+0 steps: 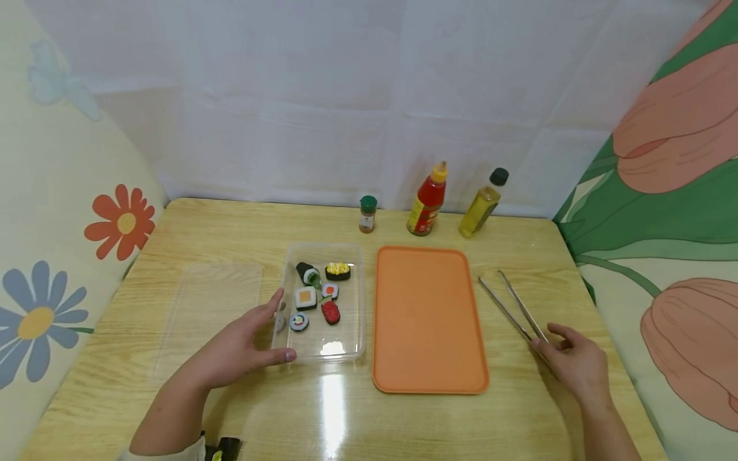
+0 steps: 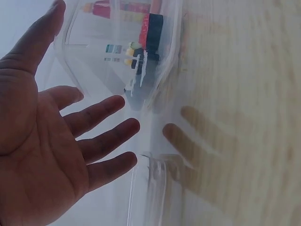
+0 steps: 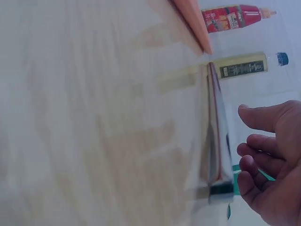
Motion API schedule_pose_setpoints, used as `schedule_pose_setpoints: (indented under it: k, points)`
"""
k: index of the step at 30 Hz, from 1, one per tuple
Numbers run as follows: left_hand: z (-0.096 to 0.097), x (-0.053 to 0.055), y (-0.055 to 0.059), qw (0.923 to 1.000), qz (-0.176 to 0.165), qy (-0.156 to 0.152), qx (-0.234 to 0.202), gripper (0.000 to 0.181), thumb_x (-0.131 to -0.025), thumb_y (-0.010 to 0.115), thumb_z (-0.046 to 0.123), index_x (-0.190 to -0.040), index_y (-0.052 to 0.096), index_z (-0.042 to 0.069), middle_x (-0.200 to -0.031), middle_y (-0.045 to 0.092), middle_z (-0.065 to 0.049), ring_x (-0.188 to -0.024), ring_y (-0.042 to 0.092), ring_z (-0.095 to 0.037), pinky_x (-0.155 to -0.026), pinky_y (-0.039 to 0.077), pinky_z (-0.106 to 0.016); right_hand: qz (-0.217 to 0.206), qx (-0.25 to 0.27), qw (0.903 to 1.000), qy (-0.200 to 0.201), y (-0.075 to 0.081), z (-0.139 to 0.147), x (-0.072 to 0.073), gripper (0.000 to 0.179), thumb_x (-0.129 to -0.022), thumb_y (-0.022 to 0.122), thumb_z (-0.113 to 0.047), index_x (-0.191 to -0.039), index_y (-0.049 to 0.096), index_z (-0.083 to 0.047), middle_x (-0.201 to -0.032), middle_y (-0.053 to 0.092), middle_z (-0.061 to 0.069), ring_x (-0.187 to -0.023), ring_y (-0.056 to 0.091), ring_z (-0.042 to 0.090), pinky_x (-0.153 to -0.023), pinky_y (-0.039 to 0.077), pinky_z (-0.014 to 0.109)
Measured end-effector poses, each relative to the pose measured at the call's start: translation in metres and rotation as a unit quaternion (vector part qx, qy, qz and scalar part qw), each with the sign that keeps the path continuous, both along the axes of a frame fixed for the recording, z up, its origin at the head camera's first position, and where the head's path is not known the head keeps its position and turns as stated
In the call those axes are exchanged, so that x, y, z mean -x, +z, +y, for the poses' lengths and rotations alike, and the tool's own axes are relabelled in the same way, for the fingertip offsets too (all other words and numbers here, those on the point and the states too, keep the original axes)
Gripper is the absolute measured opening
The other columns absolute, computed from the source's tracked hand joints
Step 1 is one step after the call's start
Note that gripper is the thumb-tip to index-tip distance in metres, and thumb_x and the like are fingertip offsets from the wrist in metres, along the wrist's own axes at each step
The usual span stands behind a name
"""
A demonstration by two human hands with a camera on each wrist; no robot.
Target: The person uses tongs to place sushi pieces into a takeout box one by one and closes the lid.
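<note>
A clear plastic container [image 1: 350, 339] holds several toy sushi pieces [image 1: 305, 298]. At its left side is my left hand [image 1: 245, 346], thumb and fingers spread along the wall with the thumb by the near left corner. The left wrist view shows that palm [image 2: 42, 155] with fingers extended and nothing held. Metal tongs [image 1: 510, 306] lie on the table to the right, arms parted towards the far side. Over their near end hovers my right hand [image 1: 576, 366], fingers loosely bent; the right wrist view shows a gap between its fingertips and the tongs [image 3: 218, 141].
An orange tray [image 1: 429, 320] lies between the container and the tongs. Left of the container is a flat clear lid [image 1: 216, 307]. Along the back stand a small green-capped spice jar [image 1: 367, 218], a red sauce bottle [image 1: 426, 203] and an oil bottle [image 1: 480, 208].
</note>
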State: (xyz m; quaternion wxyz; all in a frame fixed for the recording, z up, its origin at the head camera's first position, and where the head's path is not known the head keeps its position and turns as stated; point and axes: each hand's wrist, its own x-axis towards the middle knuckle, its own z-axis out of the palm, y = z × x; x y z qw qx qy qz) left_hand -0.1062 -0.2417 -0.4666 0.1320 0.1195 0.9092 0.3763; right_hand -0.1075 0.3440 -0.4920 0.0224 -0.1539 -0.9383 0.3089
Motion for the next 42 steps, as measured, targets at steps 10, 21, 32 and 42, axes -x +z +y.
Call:
schedule_pose_setpoints:
  k: [10,21,32,42]
  points:
    - [0.000,0.001,0.000,1.0000,0.003,-0.002,0.004,0.117,-0.083,0.079,0.063,-0.168,0.014,0.017,-0.163,0.032,-0.027,-0.148,0.030,-0.052,-0.114,0.028,-0.071,0.073,0.057,0.9953,0.029,0.009,-0.033,0.007,0.042,-0.089,0.085,-0.030,-0.121,0.076,-0.003,-0.085,0.070,0.007,-0.072,0.058,0.005,-0.055,0.048,0.021]
    - [-0.002,0.002,-0.003,1.0000,0.005,0.001,-0.006,0.117,-0.082,0.080,0.063,-0.168,0.016,0.017,-0.164,0.031,-0.027,-0.148,0.029,-0.052,-0.114,0.027,-0.071,0.107,0.127,0.9807,0.103,0.009,-0.078,0.020,0.035,-0.090,0.084,-0.021,-0.120,0.076,-0.004,-0.092,0.071,0.009,-0.077,0.061,0.010,-0.058,0.050,0.020]
    - [-0.002,0.001,-0.002,0.9999,0.011,0.001,-0.005,0.115,-0.083,0.082,0.057,-0.168,0.016,0.018,-0.163,0.031,-0.028,-0.148,0.029,-0.053,-0.114,0.027,-0.072,0.146,0.189,0.9549,0.177,0.018,-0.115,0.024,0.033,-0.089,0.085,-0.014,-0.119,0.076,-0.005,-0.090,0.071,0.007,-0.077,0.063,0.010,-0.059,0.051,0.021]
    - [-0.002,0.001,-0.004,0.9999,0.016,0.001,-0.007,0.115,-0.083,0.081,0.060,-0.168,0.016,0.018,-0.163,0.032,-0.028,-0.148,0.030,-0.052,-0.113,0.028,-0.072,0.140,0.226,0.9341,0.238,0.021,-0.151,0.028,0.032,-0.089,0.084,-0.014,-0.119,0.076,-0.006,-0.096,0.072,0.009,-0.079,0.064,0.014,-0.068,0.057,0.028]
